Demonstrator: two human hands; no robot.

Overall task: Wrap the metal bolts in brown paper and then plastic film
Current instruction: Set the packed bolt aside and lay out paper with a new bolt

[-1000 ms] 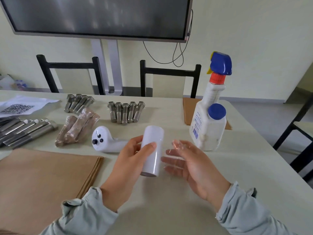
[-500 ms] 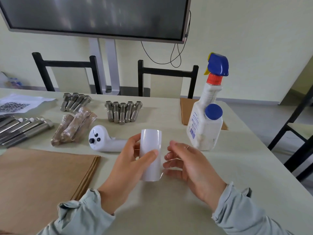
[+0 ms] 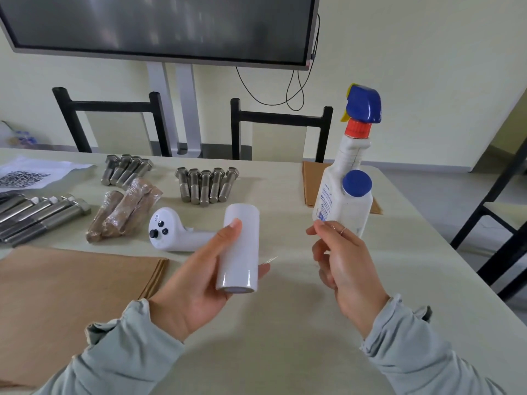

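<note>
You held the film roll (image 3: 241,249) in your left hand (image 3: 199,283), thumb pressed on its front and fingers curled behind it, at the centre of the frame. The roll stood nearly upright, its long axis running from lower centre toward the top of the frame and leaning slightly away from you. Your right hand (image 3: 339,260) sat just right of it, apart from the roll, thumb and forefinger pinched together. A faint sheen between roll and fingers suggested you were drawing out the film's free edge, though the film itself was too clear to make out for sure.

The bare bolts (image 3: 206,183) lay above and left of your hands, in a row of five with their long axes pointing toward you, heads at the far end. A second group (image 3: 125,169) lay further left, and longer ones (image 3: 40,212) at the left edge. Already-wrapped bundles (image 3: 122,212) rested between them, just left of the white controller (image 3: 174,232). The brown paper (image 3: 71,292) filled the lower left, under your left forearm.

By my reading, the next bolt to fetch was nearer your left hand, which was occupied; your right would have had to cross over the roll to reach it.
</note>
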